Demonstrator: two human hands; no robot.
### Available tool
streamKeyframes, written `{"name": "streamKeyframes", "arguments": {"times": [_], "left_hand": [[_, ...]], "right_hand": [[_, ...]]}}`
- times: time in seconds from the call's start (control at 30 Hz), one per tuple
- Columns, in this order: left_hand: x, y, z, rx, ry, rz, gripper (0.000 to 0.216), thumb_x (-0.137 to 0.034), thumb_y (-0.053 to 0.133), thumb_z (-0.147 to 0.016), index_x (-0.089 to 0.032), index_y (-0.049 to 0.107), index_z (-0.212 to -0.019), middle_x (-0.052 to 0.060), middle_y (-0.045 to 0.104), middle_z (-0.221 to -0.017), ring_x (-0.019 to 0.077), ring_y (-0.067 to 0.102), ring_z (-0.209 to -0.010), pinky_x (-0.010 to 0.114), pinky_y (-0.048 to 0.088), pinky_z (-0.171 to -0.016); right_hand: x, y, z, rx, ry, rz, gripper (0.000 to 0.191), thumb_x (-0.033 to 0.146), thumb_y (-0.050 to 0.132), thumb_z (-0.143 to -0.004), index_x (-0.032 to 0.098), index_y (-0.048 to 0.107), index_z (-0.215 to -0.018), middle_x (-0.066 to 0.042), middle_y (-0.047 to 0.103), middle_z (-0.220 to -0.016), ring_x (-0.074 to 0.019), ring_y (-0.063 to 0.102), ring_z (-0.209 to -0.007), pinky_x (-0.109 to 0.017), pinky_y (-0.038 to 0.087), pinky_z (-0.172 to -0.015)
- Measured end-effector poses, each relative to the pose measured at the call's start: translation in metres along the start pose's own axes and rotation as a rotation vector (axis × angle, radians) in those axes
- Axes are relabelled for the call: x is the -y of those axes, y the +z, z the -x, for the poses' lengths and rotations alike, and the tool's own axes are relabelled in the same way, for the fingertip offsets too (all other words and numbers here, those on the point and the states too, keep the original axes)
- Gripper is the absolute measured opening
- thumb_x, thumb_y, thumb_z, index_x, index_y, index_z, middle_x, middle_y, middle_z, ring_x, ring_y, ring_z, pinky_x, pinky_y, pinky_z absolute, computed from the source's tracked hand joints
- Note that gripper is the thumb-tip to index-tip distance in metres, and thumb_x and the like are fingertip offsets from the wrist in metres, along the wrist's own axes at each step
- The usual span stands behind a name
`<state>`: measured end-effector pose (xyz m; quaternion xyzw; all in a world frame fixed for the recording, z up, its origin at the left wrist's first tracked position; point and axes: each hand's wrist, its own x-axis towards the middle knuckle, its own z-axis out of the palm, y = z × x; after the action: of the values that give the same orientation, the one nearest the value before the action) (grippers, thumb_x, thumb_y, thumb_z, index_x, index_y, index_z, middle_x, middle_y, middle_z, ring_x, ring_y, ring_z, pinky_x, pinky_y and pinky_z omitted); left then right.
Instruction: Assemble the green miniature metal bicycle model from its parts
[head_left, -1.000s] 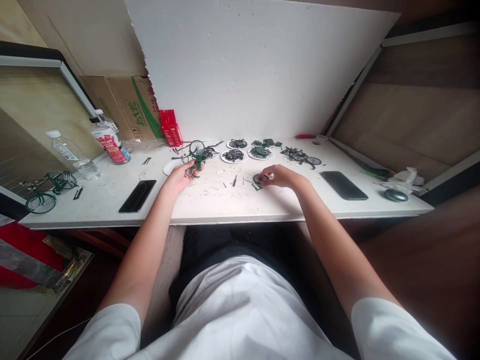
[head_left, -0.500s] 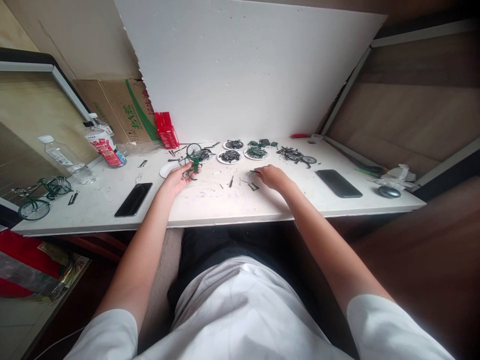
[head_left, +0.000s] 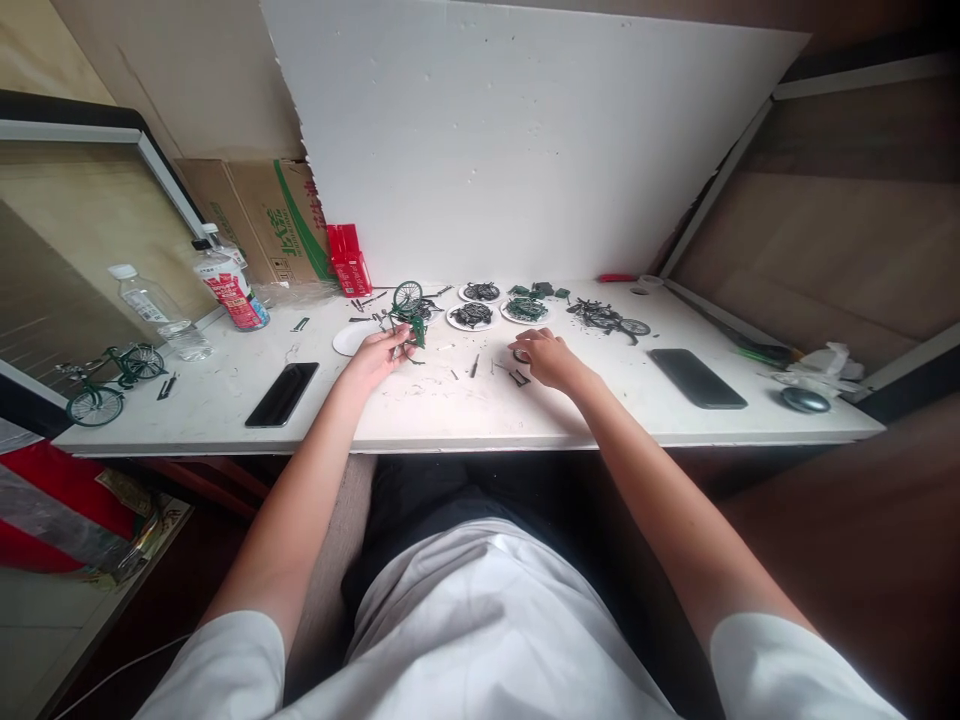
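Note:
My left hand [head_left: 379,362] is closed around a partly built green model bicycle [head_left: 419,332], holding it above the table with one spoked wheel upward. Some of its frame is hidden by my fingers. Over the table to the right, my right hand [head_left: 553,362] pinches a small dark curved part [head_left: 520,356], whose exact kind I cannot make out. Just below those fingertips lies a dark U-shaped piece [head_left: 519,378]. Between my hands, a slim dark tool-like piece [head_left: 474,366] rests among tiny scraps.
Behind are plates of dark parts [head_left: 471,328] and green parts [head_left: 526,319], plus a loose heap of dark parts [head_left: 607,318]. Phones [head_left: 282,394] [head_left: 696,378] flank my arms. At left stand an assembled model bicycle [head_left: 112,382] and bottles [head_left: 232,295]; a mouse [head_left: 805,400] sits right.
The dark part in my right fingers has turned and now shows its curve. My left hand still holds the model bicycle. The whole view has shifted, so everything appears farther right.

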<state>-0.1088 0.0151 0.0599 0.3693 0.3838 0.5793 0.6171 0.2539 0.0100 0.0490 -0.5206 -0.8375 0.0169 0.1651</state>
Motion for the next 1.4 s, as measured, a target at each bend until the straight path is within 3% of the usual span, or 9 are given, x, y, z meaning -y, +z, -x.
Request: {"name": "streamKeyframes", "arguments": {"times": [0.13,0.3,0.43,0.67,1.0,1.4], "left_hand": [[0.008,0.011,0.001,0.013,-0.001,0.029,0.015,-0.004,0.079,-0.087,-0.011,0.075,-0.1,0.01,0.075,-0.098,0.0166,0.074,-0.091,0.027,0.061,-0.08],[0.015,0.022,0.007,0.084,-0.013,0.036,0.014,-0.01,0.08,-0.089,-0.012,0.074,-0.101,0.012,0.077,-0.104,0.0173,0.073,-0.094,0.029,0.06,-0.084],[0.018,0.025,0.01,0.123,-0.035,0.034,0.017,-0.013,0.081,-0.09,-0.012,0.074,-0.105,0.014,0.077,-0.106,0.0187,0.074,-0.096,0.029,0.059,-0.085],[0.022,0.026,0.01,0.095,-0.056,0.012,0.021,-0.013,0.082,-0.089,-0.011,0.072,-0.107,0.012,0.077,-0.102,0.0178,0.075,-0.092,0.031,0.059,-0.087],[0.025,0.029,0.012,0.068,-0.058,-0.011,0.019,-0.01,0.081,-0.089,-0.011,0.072,-0.106,0.011,0.076,-0.103,0.0173,0.074,-0.088,0.034,0.059,-0.089],[0.028,0.028,0.011,0.104,-0.021,-0.017,0.017,-0.015,0.081,-0.091,-0.012,0.075,-0.107,0.011,0.076,-0.107,0.0167,0.073,-0.091,0.033,0.06,-0.09]], "right_hand": [[0.024,0.003,0.0,-0.014,-0.056,-0.046,0.037,0.026,0.054,-0.105,0.02,0.077,-0.134,-0.018,0.071,-0.139,-0.0401,0.055,-0.133,-0.053,0.052,-0.103],[0.036,0.014,0.001,-0.054,-0.118,-0.085,0.04,0.019,0.049,-0.105,0.019,0.077,-0.134,-0.016,0.075,-0.132,-0.0372,0.055,-0.13,-0.05,0.05,-0.104],[0.03,0.019,-0.002,-0.139,-0.11,-0.123,0.041,0.021,0.045,-0.107,0.018,0.079,-0.13,-0.017,0.076,-0.126,-0.0372,0.057,-0.124,-0.049,0.051,-0.099],[0.015,0.029,-0.006,-0.248,-0.066,-0.164,0.034,0.026,0.055,-0.105,0.018,0.081,-0.125,-0.017,0.075,-0.122,-0.0396,0.057,-0.119,-0.053,0.052,-0.098],[0.013,0.045,-0.011,-0.204,-0.187,-0.188,0.028,0.024,0.059,-0.102,0.021,0.083,-0.116,-0.012,0.079,-0.12,-0.0357,0.06,-0.125,-0.051,0.049,-0.108],[0.018,0.044,-0.012,-0.265,-0.232,-0.204,0.027,0.022,0.06,-0.101,0.019,0.085,-0.111,-0.014,0.081,-0.116,-0.0375,0.063,-0.118,-0.053,0.055,-0.101]]}}
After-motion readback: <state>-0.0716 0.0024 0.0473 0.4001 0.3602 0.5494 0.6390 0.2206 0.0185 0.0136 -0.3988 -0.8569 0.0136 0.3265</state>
